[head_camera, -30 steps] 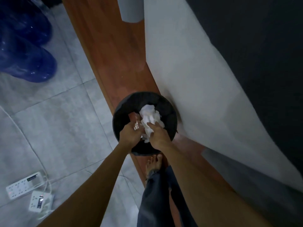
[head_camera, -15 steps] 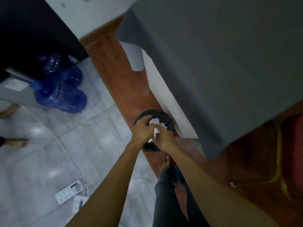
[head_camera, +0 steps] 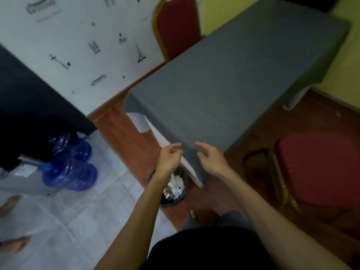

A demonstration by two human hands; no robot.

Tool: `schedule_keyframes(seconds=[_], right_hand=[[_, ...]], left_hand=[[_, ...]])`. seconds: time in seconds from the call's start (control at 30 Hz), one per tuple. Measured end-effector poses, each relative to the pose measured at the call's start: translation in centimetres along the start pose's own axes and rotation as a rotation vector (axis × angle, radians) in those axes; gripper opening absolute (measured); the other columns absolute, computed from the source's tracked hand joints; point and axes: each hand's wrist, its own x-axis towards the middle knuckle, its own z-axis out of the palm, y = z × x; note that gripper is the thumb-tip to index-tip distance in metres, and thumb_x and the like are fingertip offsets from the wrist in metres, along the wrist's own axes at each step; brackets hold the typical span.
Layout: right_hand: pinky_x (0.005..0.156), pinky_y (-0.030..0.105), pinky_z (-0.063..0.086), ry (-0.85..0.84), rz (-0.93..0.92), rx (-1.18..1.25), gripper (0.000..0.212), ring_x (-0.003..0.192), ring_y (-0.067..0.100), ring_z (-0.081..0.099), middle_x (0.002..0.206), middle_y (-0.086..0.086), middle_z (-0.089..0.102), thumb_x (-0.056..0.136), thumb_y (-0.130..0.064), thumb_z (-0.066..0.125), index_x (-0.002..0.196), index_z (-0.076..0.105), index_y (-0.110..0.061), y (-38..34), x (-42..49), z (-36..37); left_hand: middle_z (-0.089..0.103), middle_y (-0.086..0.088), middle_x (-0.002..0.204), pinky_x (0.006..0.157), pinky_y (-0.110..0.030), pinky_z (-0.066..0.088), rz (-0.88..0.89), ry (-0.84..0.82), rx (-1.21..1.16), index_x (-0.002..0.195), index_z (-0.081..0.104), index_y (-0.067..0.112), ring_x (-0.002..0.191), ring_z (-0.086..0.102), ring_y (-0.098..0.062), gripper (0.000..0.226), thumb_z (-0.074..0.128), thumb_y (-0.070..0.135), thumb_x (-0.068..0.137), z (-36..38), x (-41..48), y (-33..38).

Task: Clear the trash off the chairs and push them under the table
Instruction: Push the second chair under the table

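Note:
Crumpled white paper trash [head_camera: 176,186] lies inside a small black bin [head_camera: 183,193] on the floor by the table's near corner. My left hand [head_camera: 169,158] and my right hand [head_camera: 211,159] hover above the bin, both empty with fingers loosely apart. The table [head_camera: 229,80] is covered by a grey cloth. A red chair with a gold frame [head_camera: 319,168] stands pulled out at the right, its seat bare. A second red chair [head_camera: 178,26] stands at the table's far end against the wall.
Two blue water jugs [head_camera: 70,172] lie on the tiled floor at the left beside a dark cabinet [head_camera: 29,114]. My bare foot [head_camera: 202,216] is just behind the bin. Another person's feet [head_camera: 13,244] show at the left edge.
Both hands let go of the paper in the bin and rose clear of it. My head lifted, bringing the table and both chairs into view.

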Motion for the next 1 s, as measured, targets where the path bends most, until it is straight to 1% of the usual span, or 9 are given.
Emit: schedule_keyframes(seconds=[0.1, 0.2, 0.3, 0.37, 0.53, 0.67, 0.8, 0.87, 1.0], right_hand=[[0.114, 0.024, 0.035, 0.149, 0.074, 0.034, 0.045, 0.135, 0.015, 0.054, 0.144, 0.000, 0.060, 0.099, -0.012, 0.055, 0.144, 0.056, -0.018, 3.0, -2.0, -5.1], [0.114, 0.025, 0.036, 0.253, 0.132, 0.090, 0.045, 0.133, 0.015, 0.056, 0.143, -0.002, 0.062, 0.099, -0.013, 0.055, 0.143, 0.056, -0.020, 6.2, -4.6, -9.6], [0.115, 0.029, 0.038, 0.360, 0.167, 0.159, 0.045, 0.133, 0.017, 0.056, 0.143, 0.001, 0.062, 0.098, -0.011, 0.055, 0.142, 0.057, -0.018, 9.7, -8.0, -13.9], [0.110, 0.022, 0.038, 0.428, 0.205, 0.185, 0.044, 0.132, 0.016, 0.057, 0.142, 0.000, 0.062, 0.098, -0.011, 0.055, 0.142, 0.057, -0.018, 12.1, -10.8, -16.9], [0.110, 0.022, 0.039, 0.675, 0.280, 0.264, 0.043, 0.130, 0.013, 0.058, 0.141, 0.000, 0.063, 0.098, -0.012, 0.055, 0.141, 0.059, -0.019, 17.8, -18.7, -24.3], [0.110, 0.021, 0.038, 0.860, 0.322, 0.298, 0.043, 0.129, 0.011, 0.058, 0.139, 0.000, 0.065, 0.098, -0.013, 0.056, 0.140, 0.059, -0.019, 21.5, -25.4, -29.2], [0.104, 0.017, 0.036, 1.042, 0.406, 0.333, 0.040, 0.125, 0.010, 0.061, 0.135, -0.002, 0.068, 0.097, -0.016, 0.058, 0.137, 0.062, -0.019, 24.4, -31.3, -32.4], [0.108, 0.021, 0.040, 1.169, 0.452, 0.350, 0.036, 0.122, 0.012, 0.063, 0.129, -0.002, 0.071, 0.097, -0.018, 0.058, 0.131, 0.067, -0.018, 25.6, -33.6, -33.8], [0.108, 0.038, 0.049, 1.384, 0.512, 0.418, 0.030, 0.119, 0.018, 0.066, 0.124, 0.004, 0.074, 0.096, -0.016, 0.058, 0.123, 0.072, -0.013, 26.9, -37.0, -35.2]], left_hand=[[0.070, 0.002, 0.089, 0.074, -0.033, 0.054, 0.029, -0.096, 0.096, 0.123, 0.069, 0.017, 0.069, 0.062, -0.010, 0.037, 0.060, 0.013, 0.088, 4.7, -0.3, 2.5], [0.064, 0.001, 0.084, 0.069, -0.031, 0.053, 0.106, -0.215, 0.199, 0.126, 0.066, 0.013, 0.062, 0.057, -0.007, 0.037, 0.058, 0.010, 0.091, 10.4, -1.3, 5.2], [0.065, -0.001, 0.093, 0.074, -0.027, 0.050, 0.170, -0.324, 0.254, 0.126, 0.066, 0.015, 0.074, 0.059, -0.009, 0.034, 0.058, 0.011, 0.093, 16.8, -3.1, 7.8], [0.066, -0.001, 0.093, 0.078, -0.030, 0.052, 0.197, -0.392, 0.289, 0.123, 0.067, 0.019, 0.081, 0.061, -0.014, 0.032, 0.059, 0.014, 0.093, 21.2, -4.9, 9.1], [0.070, 0.006, 0.088, 0.070, -0.032, 0.057, 0.254, -0.605, 0.381, 0.118, 0.063, 0.032, 0.075, 0.064, -0.011, 0.032, 0.061, 0.023, 0.088, 32.2, -10.1, 10.3], [0.070, 0.006, 0.095, 0.083, -0.040, 0.057, 0.309, -0.749, 0.477, 0.121, 0.064, 0.031, 0.087, 0.068, -0.016, 0.041, 0.062, 0.031, 0.080, 39.8, -14.7, 10.0], [0.067, 0.002, 0.084, 0.068, -0.036, 0.046, 0.392, -0.908, 0.577, 0.121, 0.064, 0.026, 0.077, 0.064, -0.020, 0.038, 0.063, 0.026, 0.083, 45.4, -19.4, 10.1], [0.064, 0.003, 0.083, 0.069, -0.034, 0.044, 0.431, -0.991, 0.612, 0.123, 0.063, 0.024, 0.074, 0.060, -0.018, 0.039, 0.062, 0.025, 0.084, 47.8, -21.4, 10.4], [0.067, 0.008, 0.092, 0.084, -0.038, 0.056, 0.479, -1.098, 0.676, 0.118, 0.062, 0.030, 0.093, 0.068, -0.018, 0.029, 0.062, 0.024, 0.090, 51.7, -25.0, 10.7]])
